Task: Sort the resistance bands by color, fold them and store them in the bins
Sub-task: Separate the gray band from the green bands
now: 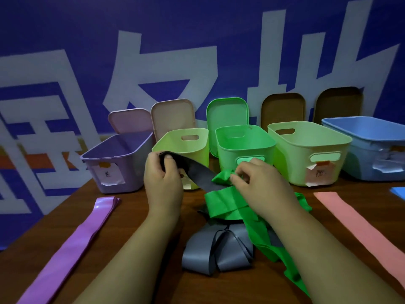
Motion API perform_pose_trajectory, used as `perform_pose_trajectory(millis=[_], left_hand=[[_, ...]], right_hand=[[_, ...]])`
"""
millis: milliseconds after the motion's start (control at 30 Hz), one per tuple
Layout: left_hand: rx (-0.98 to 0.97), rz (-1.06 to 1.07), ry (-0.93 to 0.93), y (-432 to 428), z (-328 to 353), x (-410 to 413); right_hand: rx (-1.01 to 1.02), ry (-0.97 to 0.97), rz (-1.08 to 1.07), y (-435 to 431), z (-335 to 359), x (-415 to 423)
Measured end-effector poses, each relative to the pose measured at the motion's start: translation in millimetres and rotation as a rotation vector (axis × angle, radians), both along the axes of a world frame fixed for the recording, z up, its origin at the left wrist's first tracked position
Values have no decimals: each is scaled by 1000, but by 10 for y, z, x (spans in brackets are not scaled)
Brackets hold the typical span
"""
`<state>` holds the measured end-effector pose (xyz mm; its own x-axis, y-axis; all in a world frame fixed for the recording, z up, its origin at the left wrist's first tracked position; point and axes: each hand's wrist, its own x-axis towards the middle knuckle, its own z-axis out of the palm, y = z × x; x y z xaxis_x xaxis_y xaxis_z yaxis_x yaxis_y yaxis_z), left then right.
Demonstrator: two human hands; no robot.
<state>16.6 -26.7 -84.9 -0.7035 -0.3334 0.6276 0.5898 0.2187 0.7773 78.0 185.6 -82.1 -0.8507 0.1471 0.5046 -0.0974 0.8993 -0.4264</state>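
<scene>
Now L hand grips grey band, R hand pinches green band

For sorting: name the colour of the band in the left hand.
Grey; the grey band shows best in head view.

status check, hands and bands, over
Left hand grips grey band. Right hand pinches green band. Both bands tangled together on table.

Bins wall the far edge; bare table beside tangle
</scene>
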Motion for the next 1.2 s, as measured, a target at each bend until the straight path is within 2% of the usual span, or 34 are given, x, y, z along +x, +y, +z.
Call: perform_pose_trajectory(millis=[100, 200, 267, 333, 400, 467, 533, 633, 767, 800, 900, 967, 1067, 1200], left_hand=[[133, 51, -14, -100, 70, -11], [163, 39, 18, -111, 105, 20], [117, -22, 46, -77, 103, 55], [37, -100, 66, -25, 95, 80], [-25, -182, 64, 39, 93, 82], [-44, -288, 31, 108, 98, 81], [-59, -414, -46, 165, 88, 69], [-125, -479, -143, 226, 40, 40], [10, -630, -354, 242, 35, 63], [-8, -675, -416, 221, 26, 63], [-349, -761, -504, 158, -79, 59], [-425, -815, -525, 186, -177, 60], [-328, -766, -450, 249, -177, 74], [-75, -748, -387, 237, -20, 122]], right_hand=[[-54, -48, -166, 63, -16, -43], [-151, -80, -249, 117, -16, -43], [-171, -5, -177, 72, 8, -21], [-200, 49, 9, -9, 25, -6], [-195, -1, 207, -109, -1, 0], [-145, -73, 318, -187, -43, -19], [-163, -69, 366, -216, -87, -72], [-247, -60, 389, -214, -130, -102], [-406, -60, 306, -176, -166, -104], [-457, -43, 278, -158, -164, -118], [-657, 31, 227, -85, -129, -164], [-744, 105, 214, -39, -98, -175], [-805, 189, 222, -12, -68, -175], [-917, 199, 231, 28, -38, -161]])
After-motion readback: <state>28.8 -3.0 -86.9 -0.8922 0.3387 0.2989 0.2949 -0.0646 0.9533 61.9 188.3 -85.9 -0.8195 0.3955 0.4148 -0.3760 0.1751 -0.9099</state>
